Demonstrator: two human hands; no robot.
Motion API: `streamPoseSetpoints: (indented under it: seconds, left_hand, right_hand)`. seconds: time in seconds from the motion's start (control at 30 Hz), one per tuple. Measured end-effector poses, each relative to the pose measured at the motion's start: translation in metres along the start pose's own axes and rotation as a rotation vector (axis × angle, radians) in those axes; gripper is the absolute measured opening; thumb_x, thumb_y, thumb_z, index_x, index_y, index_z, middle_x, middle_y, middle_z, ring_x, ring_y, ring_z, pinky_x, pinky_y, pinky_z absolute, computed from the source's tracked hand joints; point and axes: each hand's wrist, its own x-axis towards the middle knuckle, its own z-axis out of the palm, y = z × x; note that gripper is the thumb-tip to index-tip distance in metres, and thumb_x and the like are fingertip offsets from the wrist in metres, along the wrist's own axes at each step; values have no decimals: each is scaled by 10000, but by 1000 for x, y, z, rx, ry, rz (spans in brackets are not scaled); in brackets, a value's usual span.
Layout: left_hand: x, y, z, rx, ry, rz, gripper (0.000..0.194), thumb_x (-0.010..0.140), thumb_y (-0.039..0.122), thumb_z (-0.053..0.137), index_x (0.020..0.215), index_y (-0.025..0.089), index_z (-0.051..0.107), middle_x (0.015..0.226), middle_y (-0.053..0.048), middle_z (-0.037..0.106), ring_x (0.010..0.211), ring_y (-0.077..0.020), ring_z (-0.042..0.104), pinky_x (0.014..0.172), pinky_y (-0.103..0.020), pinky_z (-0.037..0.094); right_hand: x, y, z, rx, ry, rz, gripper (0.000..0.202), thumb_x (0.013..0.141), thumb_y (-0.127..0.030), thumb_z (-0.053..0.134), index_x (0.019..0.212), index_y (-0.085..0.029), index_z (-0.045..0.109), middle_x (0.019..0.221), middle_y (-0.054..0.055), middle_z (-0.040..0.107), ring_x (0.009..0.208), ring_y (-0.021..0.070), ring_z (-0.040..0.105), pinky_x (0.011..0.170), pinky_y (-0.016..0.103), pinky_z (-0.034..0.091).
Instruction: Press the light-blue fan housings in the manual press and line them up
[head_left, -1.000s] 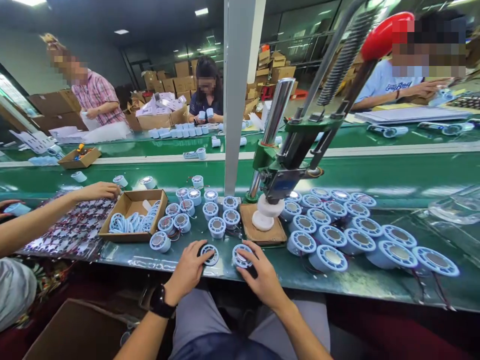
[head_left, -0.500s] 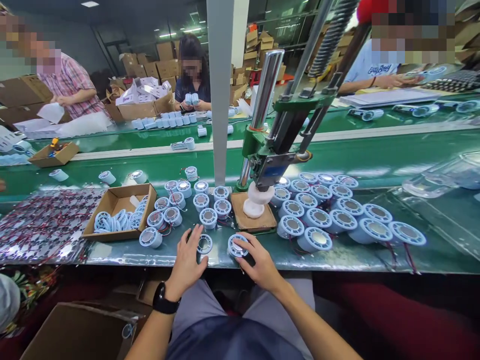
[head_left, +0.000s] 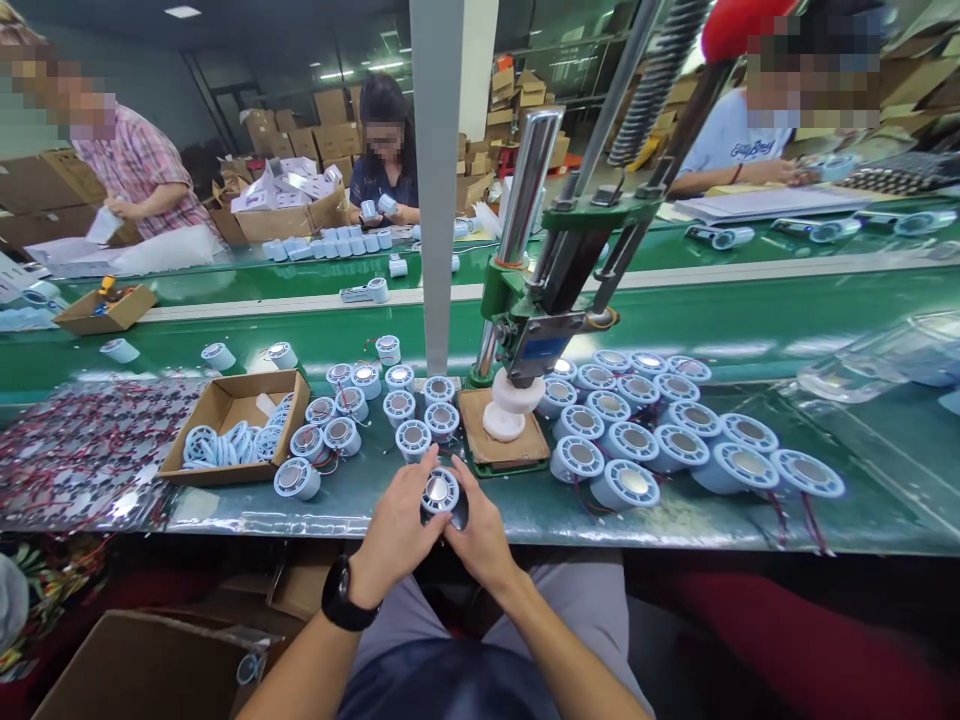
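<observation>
Between my two hands, close to the bench's front edge, is a light blue round housing point(head_left: 440, 491) with a slotted rim and a silver disc in its middle. My left hand point(head_left: 405, 515) curls round its left side, thumb at the near edge. On the opposite side my right hand point(head_left: 480, 530) closes round it, and the two thumbs nearly meet. The underside of the housing is hidden by my fingers. Just beyond my hands stand similar housings point(head_left: 413, 438). A hand press point(head_left: 540, 340) with white round pads point(head_left: 504, 421) over a brown board point(head_left: 472, 405) stands behind, to the right.
A cardboard box point(head_left: 176, 474) of blue rings stands left, beside circuit boards with red wires point(head_left: 82, 450). Several finished-looking housings point(head_left: 630, 484) crowd the bench right of the press. A grey post point(head_left: 437, 200) rises ahead. Co-workers sit or stand across the green conveyor point(head_left: 337, 330).
My hands were apart, the left by a ring-topped housing and the right on another with a disc. They have come together round one housing; the right hand moved left.
</observation>
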Motion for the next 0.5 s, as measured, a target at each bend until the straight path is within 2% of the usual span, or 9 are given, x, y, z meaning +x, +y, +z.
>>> streamPoseSetpoints:
  seconds: [0.3, 0.43, 0.5]
  left_hand:
    - [7, -3, -9, -103, -115, -29, 793, 765, 53, 564, 1502, 243, 342, 1412, -85, 542, 1325, -245, 468, 1150, -446, 391]
    - [0, -13, 9, -164, -50, -60, 703, 812, 111, 542, 1484, 192, 353, 1478, -126, 470, 1377, -253, 430, 1166, -460, 365]
    - [-5, -18, 20, -198, 11, -82, 636, 825, 148, 533, 1446, 164, 397, 1487, -148, 455, 1375, -263, 442, 1151, -454, 384]
  right_hand:
    - [-2, 4, -1, -12, -2, 5, 802, 827, -161, 571, 1543, -193, 211, 1371, 129, 549, 1269, 229, 561, 1067, 397, 490]
    - [-2, 1, 1, -93, -65, -51, 714, 836, -95, 490, 1520, -186, 306, 1409, 139, 506, 1305, 231, 520, 1091, 407, 473]
    - [0, -2, -8, -168, -153, -76, 694, 825, -66, 461, 1502, -179, 353, 1410, 142, 499, 1299, 237, 519, 1085, 423, 481]
